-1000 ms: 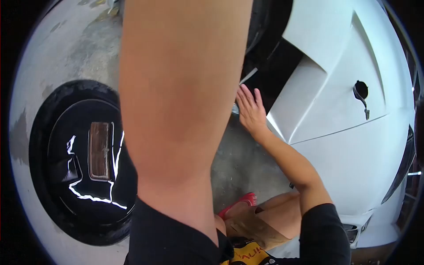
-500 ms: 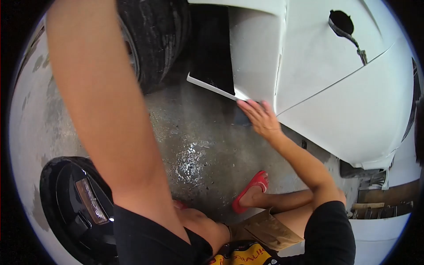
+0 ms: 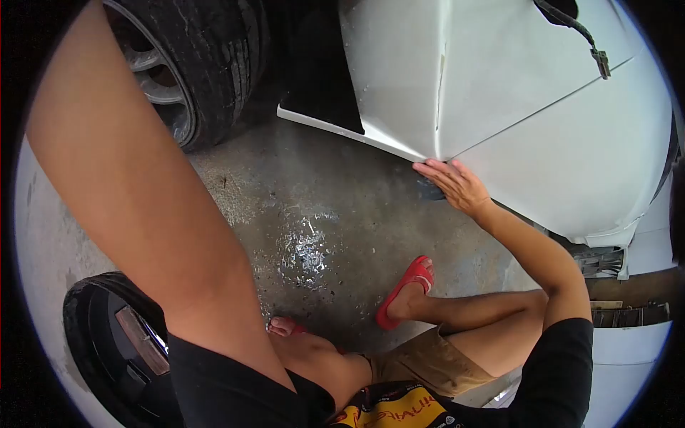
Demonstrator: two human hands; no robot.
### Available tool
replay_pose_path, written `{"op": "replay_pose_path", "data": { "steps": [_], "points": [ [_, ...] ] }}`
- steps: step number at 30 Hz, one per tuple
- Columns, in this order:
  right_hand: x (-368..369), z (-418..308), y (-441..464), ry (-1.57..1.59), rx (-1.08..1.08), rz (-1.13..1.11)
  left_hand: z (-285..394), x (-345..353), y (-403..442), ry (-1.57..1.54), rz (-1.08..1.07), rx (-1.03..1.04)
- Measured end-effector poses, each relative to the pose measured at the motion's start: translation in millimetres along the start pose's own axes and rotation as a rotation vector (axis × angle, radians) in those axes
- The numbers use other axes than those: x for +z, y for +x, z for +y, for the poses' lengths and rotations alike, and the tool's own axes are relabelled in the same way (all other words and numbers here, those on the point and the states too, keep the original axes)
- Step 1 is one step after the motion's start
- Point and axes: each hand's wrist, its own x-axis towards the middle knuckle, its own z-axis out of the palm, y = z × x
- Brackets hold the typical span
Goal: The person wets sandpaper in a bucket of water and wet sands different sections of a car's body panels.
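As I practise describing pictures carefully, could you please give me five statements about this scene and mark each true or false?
1. The right hand is at the lower edge of the white car panel. True.
2. The left hand is in view. False: only the left arm shows; its hand is outside the picture.
3. A black tub stands on the floor. True.
4. The cable lies on the floor. False: the cable hangs from a dark hole in the panel.
5. The right foot wears a red sandal. True.
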Motion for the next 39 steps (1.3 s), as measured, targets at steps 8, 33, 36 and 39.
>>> {"op": "replay_pose_path", "data": {
  "steps": [8, 33, 36, 39],
  "points": [
    [-13.3, 7.9, 15.2, 0.109, 0.043, 0.046, -9.9, 8.8, -2.5, -0.051, -0.020, 0.016],
    [-322.4, 208.3, 237.7, 3.346, 0.142, 1.585, 184.6, 95.1, -102.2, 1.012, 0.563, 0.115],
    [-340.9, 170.7, 239.2, 3.494, -0.369, 0.972, 165.3, 64.9, -181.6, 0.052, 0.251, -0.273],
    [-363.7, 123.8, 238.6, 3.247, -0.357, 0.831, 156.7, 83.2, -211.0, -0.050, 0.576, -0.286]
  ]
}}
